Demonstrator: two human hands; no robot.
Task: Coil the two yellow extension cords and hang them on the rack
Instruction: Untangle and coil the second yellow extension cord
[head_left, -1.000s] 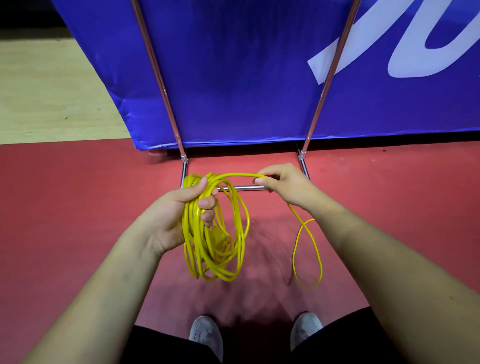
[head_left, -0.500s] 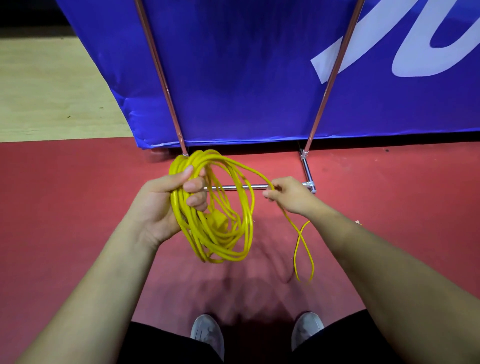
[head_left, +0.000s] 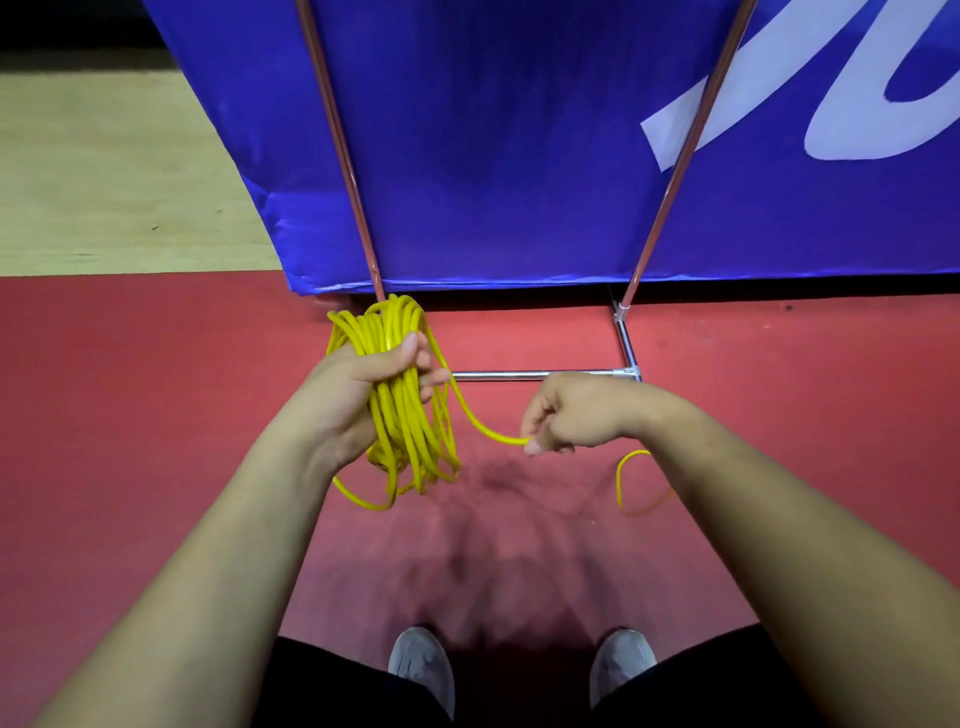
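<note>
A yellow extension cord (head_left: 402, 415) is gathered into a coil of several loops. My left hand (head_left: 363, 384) grips the coil near its top, and the loops hang below my fist. One strand runs from the coil to my right hand (head_left: 566, 415), which pinches it between thumb and fingers. The loose tail (head_left: 631, 483) curls on the red floor behind my right wrist. The rack (head_left: 540, 374) is a metal frame with two slanted poles and a chrome base bar just beyond my hands. Only one cord is in view.
A blue banner (head_left: 519, 145) with white lettering stands behind the rack poles. Red floor (head_left: 130, 415) lies under and around me, with pale wooden floor (head_left: 104, 171) at the far left. My two grey shoes (head_left: 421, 665) show at the bottom.
My right hand has dropped lower and drawn the strand down to the right. My left hand has turned the coil more upright, so the loops hang narrower. The loose tail is shorter.
</note>
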